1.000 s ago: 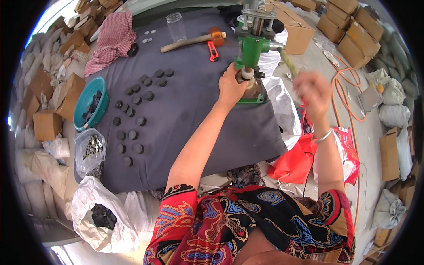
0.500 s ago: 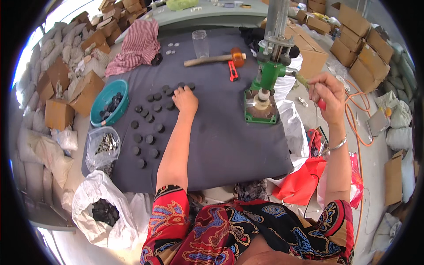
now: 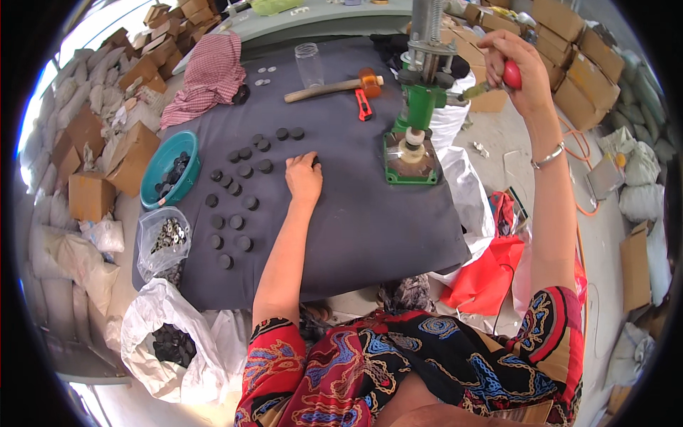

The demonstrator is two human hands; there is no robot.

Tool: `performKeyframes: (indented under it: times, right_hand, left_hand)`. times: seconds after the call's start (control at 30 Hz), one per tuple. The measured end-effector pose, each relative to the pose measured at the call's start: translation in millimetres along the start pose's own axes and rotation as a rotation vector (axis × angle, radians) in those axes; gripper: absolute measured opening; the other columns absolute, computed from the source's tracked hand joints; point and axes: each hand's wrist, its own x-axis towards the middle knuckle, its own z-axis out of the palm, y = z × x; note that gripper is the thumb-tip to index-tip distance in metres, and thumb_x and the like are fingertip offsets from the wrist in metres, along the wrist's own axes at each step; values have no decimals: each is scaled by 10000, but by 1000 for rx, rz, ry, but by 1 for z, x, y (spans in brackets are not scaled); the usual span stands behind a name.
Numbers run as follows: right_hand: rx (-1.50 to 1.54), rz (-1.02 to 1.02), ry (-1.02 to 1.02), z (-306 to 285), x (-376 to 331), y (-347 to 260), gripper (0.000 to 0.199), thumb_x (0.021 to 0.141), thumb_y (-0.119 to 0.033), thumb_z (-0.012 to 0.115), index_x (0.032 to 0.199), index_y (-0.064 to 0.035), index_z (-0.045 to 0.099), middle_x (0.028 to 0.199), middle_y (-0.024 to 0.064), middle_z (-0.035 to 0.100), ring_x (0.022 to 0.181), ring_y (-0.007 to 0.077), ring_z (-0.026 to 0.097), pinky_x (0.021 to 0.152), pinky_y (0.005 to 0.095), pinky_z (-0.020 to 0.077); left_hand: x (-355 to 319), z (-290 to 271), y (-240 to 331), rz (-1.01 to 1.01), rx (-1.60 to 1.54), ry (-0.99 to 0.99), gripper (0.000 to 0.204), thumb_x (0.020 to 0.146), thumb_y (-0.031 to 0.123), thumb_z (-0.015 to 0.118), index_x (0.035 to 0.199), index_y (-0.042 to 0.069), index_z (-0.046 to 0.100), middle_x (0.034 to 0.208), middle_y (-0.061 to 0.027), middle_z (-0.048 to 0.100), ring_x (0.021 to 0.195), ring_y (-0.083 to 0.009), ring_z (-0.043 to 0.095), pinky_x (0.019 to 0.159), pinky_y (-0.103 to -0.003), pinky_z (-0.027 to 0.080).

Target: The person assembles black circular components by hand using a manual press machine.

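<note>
Left hand (image 3: 304, 178) flat, fingers together, on the dark-covered desk (image 3: 356, 235) beside black discs (image 3: 238, 188); right hand (image 3: 514, 67) fisted around green press (image 3: 420, 107) lever's red knob (image 3: 511, 74); hammer (image 3: 334, 85), glass jar (image 3: 309, 64) behind.

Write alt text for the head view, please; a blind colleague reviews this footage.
A person's right hand grips the red-knobbed lever of a green hand press on a dark mat. The left hand rests on the mat beside rows of small dark discs.
</note>
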Motion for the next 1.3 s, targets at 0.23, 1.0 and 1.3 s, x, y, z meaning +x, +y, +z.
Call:
performKeyframes:
  times: [0.23, 1.0, 1.3]
  right_hand:
    - [-29, -19, -14, -6, 0, 4, 268, 913, -191, 509, 967, 55, 598, 557, 12, 460, 508, 106, 456, 468, 243, 373]
    - [-114, -108, 49, 9, -66, 23, 232, 847, -153, 544, 920, 55, 617, 598, 36, 541, 555, 113, 518, 514, 241, 404]
    - [-587, -464, -29, 27, -140, 84, 66, 739, -13, 633, 800, 5, 615, 673, 82, 567, 571, 194, 525, 537, 304, 411]
  left_hand:
    - [4, 19, 73, -16, -448, -72, 538, 673, 90, 760, 1178, 57, 578, 949, -142, 667, 882, -277, 630, 749, -363, 504]
    - [13, 69, 164, -32, -692, -240, 818, 686, 114, 762, 1372, -11, 334, 1103, -159, 628, 1039, -344, 554, 924, -446, 401]
    - [17, 50, 133, 74, -744, -175, 636, 691, 83, 726, 1269, -8, 477, 1134, -153, 620, 1018, -355, 557, 890, -439, 444]
